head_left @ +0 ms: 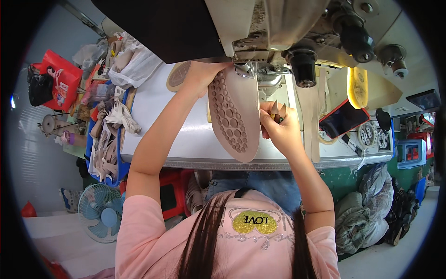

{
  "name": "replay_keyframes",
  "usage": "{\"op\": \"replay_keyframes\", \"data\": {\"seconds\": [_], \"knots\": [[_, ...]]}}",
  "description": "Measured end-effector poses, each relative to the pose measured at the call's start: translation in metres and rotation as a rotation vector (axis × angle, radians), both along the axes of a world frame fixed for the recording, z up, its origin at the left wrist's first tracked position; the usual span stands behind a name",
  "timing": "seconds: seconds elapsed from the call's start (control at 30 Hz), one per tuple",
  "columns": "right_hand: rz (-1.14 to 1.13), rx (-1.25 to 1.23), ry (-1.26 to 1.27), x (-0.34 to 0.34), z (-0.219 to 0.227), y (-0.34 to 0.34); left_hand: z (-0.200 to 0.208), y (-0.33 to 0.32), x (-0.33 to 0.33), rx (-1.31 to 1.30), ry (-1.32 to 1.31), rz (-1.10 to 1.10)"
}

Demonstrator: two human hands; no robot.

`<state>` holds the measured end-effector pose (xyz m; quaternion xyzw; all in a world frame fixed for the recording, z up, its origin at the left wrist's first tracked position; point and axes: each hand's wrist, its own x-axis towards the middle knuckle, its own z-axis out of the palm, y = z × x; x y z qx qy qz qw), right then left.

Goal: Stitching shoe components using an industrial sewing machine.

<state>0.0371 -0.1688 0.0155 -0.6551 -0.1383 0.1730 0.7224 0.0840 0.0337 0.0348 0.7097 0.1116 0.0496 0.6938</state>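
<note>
A beige insole with rows of round bumps lies on the white sewing table, its far end under the presser foot of the sewing machine. At its far left edge my left hand is closed on it, fingers close to the foot and partly hidden under the machine. Beside the insole's right edge, my right hand is closed around thread snips, with the two pointed blades sticking up. Its fingertips are against or very near the edge. Another insole lies beyond my left forearm.
Left of the table, a blue bin holds fabric strips. Beige strips hang over the front edge on the right, near a red-edged phone and a bobbin case. The machine head overhangs my hands. A fan stands lower left.
</note>
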Motion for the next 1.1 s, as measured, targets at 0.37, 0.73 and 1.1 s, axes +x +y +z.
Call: {"op": "replay_keyframes", "data": {"seconds": [0.37, 0.73, 1.1], "knots": [[-0.072, 0.0, -0.111, 0.018, 0.009, 0.013, -0.007, 0.015, 0.031, -0.005, -0.186, 0.01], [-0.111, 0.016, -0.047, 0.015, -0.014, -0.003, -0.006, 0.011, 0.024, 0.227, -0.197, -0.035], [-0.363, -0.53, -0.24, 0.083, -0.077, -0.049, -0.122, -0.043, -0.045, 0.53, -0.698, 0.105]]}}
